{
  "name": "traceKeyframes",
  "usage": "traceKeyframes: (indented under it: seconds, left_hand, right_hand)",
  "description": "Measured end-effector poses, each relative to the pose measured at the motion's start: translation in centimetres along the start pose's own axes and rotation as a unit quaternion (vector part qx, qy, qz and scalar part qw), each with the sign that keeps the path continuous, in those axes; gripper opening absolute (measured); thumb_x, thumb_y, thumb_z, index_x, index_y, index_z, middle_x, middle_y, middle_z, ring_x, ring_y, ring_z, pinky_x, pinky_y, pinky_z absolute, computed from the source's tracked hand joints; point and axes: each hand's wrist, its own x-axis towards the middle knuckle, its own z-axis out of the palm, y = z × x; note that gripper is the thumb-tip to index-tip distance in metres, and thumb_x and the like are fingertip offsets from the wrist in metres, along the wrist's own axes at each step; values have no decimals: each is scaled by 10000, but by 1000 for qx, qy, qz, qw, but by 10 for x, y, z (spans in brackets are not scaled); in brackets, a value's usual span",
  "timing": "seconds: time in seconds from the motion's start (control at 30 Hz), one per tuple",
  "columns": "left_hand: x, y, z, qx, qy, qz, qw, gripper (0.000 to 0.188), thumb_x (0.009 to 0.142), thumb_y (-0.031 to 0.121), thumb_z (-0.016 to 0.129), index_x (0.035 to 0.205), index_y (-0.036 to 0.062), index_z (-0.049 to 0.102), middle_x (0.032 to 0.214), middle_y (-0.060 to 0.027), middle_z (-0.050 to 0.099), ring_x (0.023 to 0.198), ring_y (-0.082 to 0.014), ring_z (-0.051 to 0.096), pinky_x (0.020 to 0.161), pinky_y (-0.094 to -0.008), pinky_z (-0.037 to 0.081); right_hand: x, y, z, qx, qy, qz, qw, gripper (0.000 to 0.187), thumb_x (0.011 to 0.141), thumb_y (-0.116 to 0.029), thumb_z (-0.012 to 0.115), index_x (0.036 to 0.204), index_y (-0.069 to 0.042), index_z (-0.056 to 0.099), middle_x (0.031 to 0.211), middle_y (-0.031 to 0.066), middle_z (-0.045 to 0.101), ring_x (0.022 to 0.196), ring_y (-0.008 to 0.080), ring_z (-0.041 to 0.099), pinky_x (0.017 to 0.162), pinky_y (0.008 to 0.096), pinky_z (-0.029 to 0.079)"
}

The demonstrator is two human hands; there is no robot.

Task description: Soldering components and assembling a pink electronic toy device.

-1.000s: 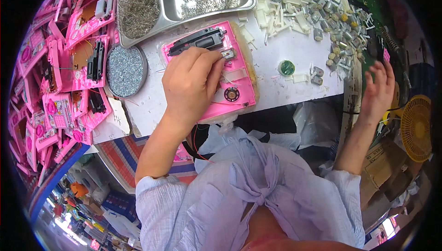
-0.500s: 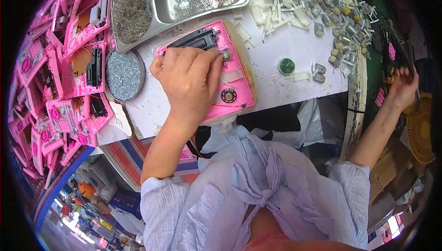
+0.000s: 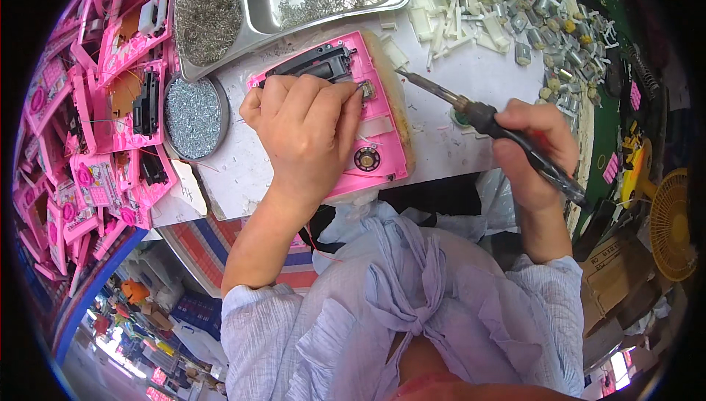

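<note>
A pink plastic housing (image 3: 390,129) lies on a padded rest in front of me. It carries a black mechanism (image 3: 315,63), a small metal part (image 3: 366,91) and a round speaker (image 3: 366,158). My left hand (image 3: 300,129) rests over the housing, thumb and fingers pinched beside the metal part; what they hold is hidden. My right hand (image 3: 540,147) is closed round the dark handle of a soldering iron (image 3: 479,116). The iron's tip points up and left, just right of the housing and apart from it. Behind the iron, a small round green tin (image 3: 459,117) is partly covered.
A steel tray (image 3: 254,33) of springs stands at the back. A round dish (image 3: 220,92) of screws is at left, beside piled pink housings (image 3: 95,180). White plastic pieces (image 3: 493,30) and small motors (image 3: 540,37) lie at back right. A yellow fan (image 3: 671,213) stands at far right.
My right hand has come in from the far right to above the table, bringing the soldering iron toward the housing. My left hand has stayed in place on the housing.
</note>
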Motion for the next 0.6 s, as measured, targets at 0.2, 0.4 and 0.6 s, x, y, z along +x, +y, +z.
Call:
traceKeyframes:
  seconds: [0.2,0.4,0.6]
  left_hand:
    - [-2,-1,-1,-5,-20,16,1000,148,735,156,817,823,145,699,759,23,556,798,-193,530,820,-391,294]
    - [-1,0,-5,-2,-44,11,999,150,741,120,828,843,132,719,782,18,612,822,-199,559,824,-371,333]
    - [-2,-4,2,-58,2,5,998,178,718,78,829,848,105,711,771,-12,597,774,-217,546,744,-368,364]
  right_hand:
    - [8,2,13,64,10,51,997,314,883,-62,799,1147,11,646,946,51,694,800,72,599,721,213,467]
    - [7,-3,15,51,29,66,996,310,882,-59,794,1145,9,645,935,45,691,783,65,590,706,204,453]
    - [5,-1,19,5,-5,34,999,239,867,-57,787,1070,-4,673,913,57,702,754,85,615,691,218,476]
